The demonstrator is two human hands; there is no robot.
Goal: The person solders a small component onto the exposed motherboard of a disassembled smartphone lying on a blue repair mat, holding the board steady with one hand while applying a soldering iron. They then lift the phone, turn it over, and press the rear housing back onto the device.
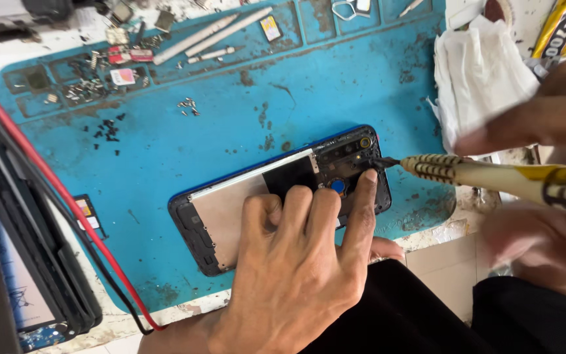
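Currently left hand (296, 262) lies flat, pinning opened blue-framed phone (283, 196); blurred right hand (545, 118) grips yellow-handled screwdriver (486, 174), whose tip could slip, gouging circuitry.

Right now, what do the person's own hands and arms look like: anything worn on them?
Both are bare. The left hand shows no glove, ring or watch, and its wrist is uncovered, with no sleeve in view. The right hand is motion-blurred; no glove shows, and finer detail cannot be told.

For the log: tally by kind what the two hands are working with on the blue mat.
Hands: 2 (left hand, right hand)
Opened phone: 1
Screwdriver: 1
Blue mat: 1
Total: 5
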